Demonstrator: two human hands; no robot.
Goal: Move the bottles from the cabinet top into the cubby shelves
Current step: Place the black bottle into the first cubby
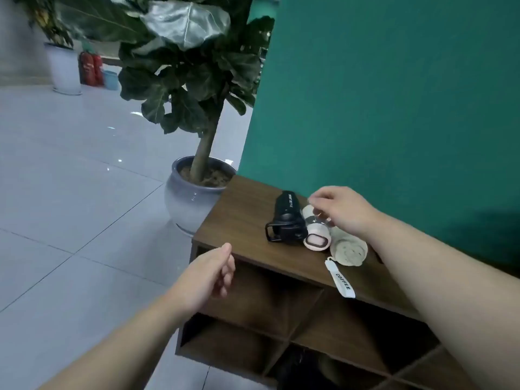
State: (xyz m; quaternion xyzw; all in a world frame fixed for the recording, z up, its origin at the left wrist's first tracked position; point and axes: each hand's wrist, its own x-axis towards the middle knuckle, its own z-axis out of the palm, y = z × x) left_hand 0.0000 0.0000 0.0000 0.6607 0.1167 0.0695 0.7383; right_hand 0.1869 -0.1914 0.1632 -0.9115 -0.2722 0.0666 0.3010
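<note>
Three bottles lie on their sides on the cabinet top (242, 209), touching: a black bottle (287, 218) on the left, a pink bottle (314, 230) in the middle, a cream bottle (349, 250) on the right. I judge them hard, smooth, apt to roll — best taken around the body. My right hand (342, 211) hovers over the pink one, fingers loosely spread, holding nothing. My left hand (209, 274) is empty — half curled near the cubbies (270, 302).

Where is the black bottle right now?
In the head view, the black bottle lies on its side on the wooden cabinet top, right of centre, touching the pink-capped bottle beside it, just left of the right hand.
</note>
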